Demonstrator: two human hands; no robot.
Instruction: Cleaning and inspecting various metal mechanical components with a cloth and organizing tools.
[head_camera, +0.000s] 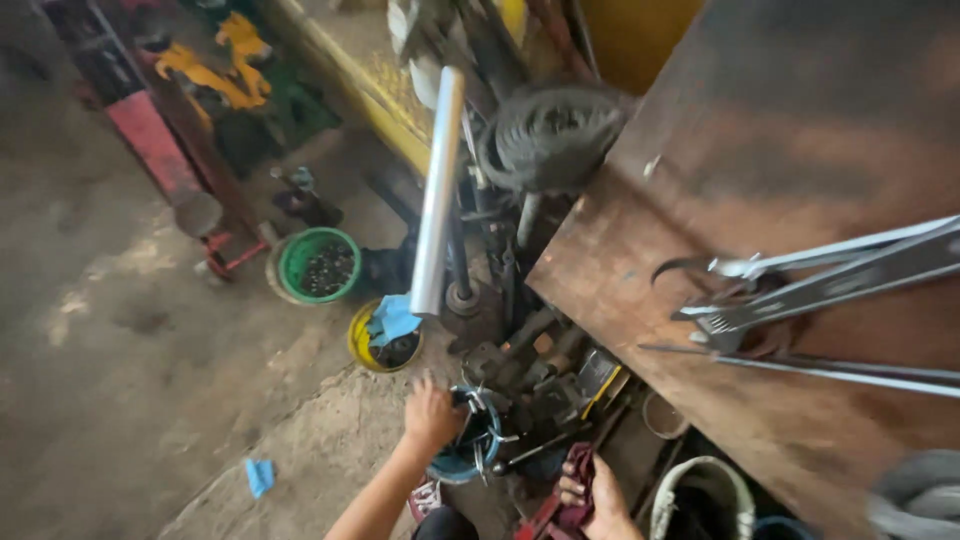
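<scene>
- Blue bucket (462, 462): on the floor by a heap of dark metal parts, full of spanners and other steel tools that stick up over the rim.
- Left hand (430, 412): down in the bucket among the tools, fingers curled; what they clamp on is hidden, so cannot tell. Risk, as a judgement: protruding tool ends could nick the knuckles, or a snagged tool could tip the bucket.
- Right hand (598, 500): fingers closed on a dark red rag (578, 482); loose cloth could catch on the scrap.
- Silver tube (438, 190): leaning upright just behind; a knock could topple it.
- Yellow tub (383, 338) with blue cloth, green tub (318, 265) of small parts: near.
- Rusty table (760, 190): long spanners (830, 280) overhang its edge, could slide off.
</scene>
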